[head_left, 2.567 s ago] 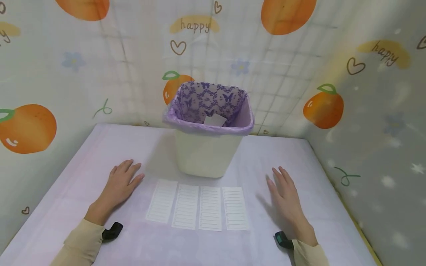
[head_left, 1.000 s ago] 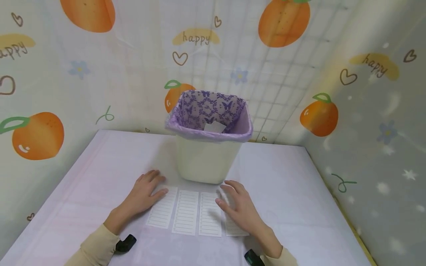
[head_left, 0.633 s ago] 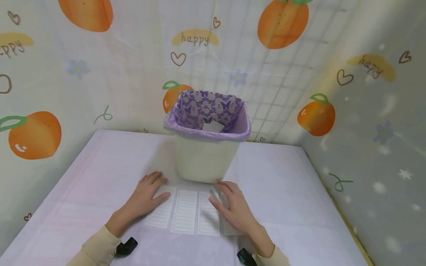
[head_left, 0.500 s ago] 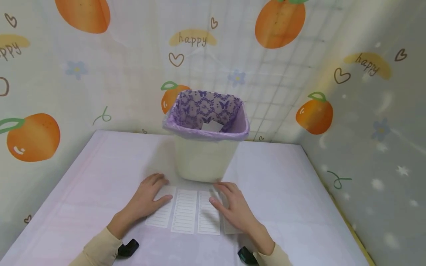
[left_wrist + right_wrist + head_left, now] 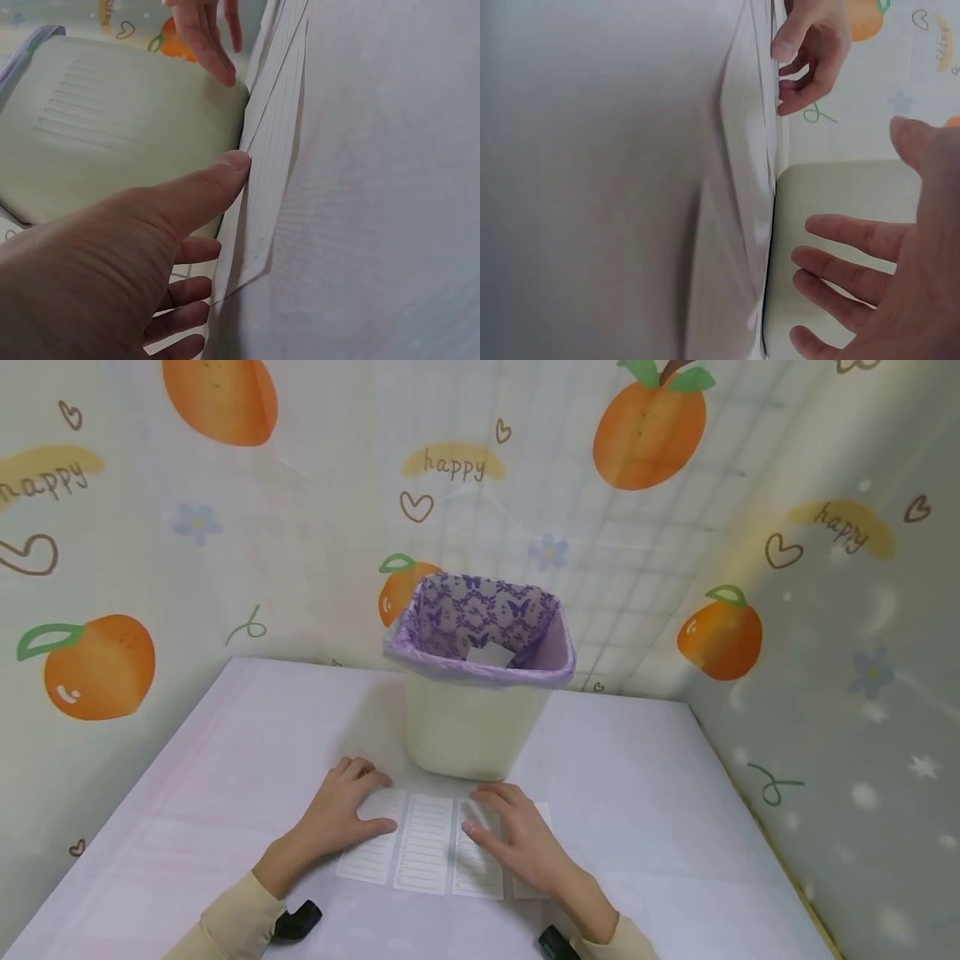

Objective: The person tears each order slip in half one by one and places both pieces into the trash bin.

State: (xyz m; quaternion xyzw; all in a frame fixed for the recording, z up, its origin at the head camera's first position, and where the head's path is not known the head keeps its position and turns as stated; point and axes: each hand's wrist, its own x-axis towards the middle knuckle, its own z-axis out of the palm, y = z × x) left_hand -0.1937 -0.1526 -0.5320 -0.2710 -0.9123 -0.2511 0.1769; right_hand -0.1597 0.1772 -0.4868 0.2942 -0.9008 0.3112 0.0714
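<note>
Standing behind paper strips [image 5: 423,845], a bin [image 5: 468,727]

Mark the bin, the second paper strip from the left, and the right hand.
Bin [image 5: 474,732], head view: front wall.
Second strip [image 5: 424,845], head view: lined face.
Right hand [image 5: 531,845], head view: its middle.

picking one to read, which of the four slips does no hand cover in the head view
The second slip from the left: it shows whole; the left hand partly hides the first, the right hand the third and fourth.

soft light; bin [image 5: 471,727] casts faint leftward shadow; paper slips [image 5: 742,127] blur in the right wrist view.
</note>
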